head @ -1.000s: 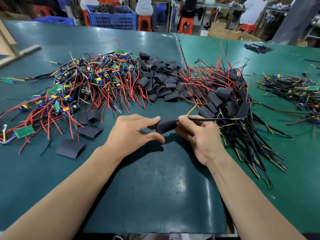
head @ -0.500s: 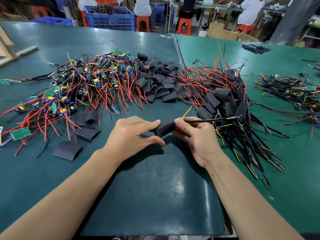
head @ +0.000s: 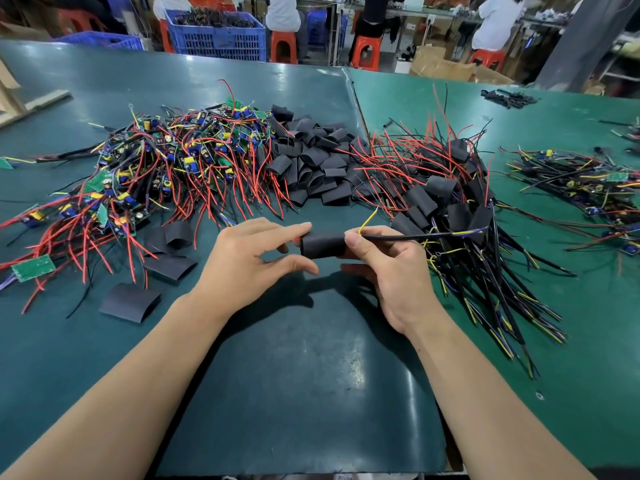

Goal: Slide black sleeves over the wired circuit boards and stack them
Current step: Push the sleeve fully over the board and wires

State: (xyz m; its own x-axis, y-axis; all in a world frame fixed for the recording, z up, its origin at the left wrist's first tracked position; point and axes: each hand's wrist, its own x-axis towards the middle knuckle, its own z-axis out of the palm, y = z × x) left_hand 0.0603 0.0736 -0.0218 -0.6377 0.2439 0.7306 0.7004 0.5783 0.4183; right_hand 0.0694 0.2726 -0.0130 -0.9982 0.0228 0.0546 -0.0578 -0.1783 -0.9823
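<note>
Sleeve: black sleeve (head: pixel 323 243), matte tube held above the green table (head: pixel 571 358), long axis left-right.
Wires: black lead (head: pixel 408 236) runs out rightward.
Left hand (head: pixel 247 261): fingertips on the sleeve's left end.
Right hand (head: pixel 388 268): pinches its right end.
Room: workshop, blue crate (head: pixel 216 39) beyond.

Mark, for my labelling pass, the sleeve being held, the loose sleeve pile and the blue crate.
held black sleeve (head: pixel 323 243), head view, middle of its side.
loose sleeve pile (head: pixel 311 161), head view, centre of the heap.
blue crate (head: pixel 216 41), head view, front lattice wall.
</note>
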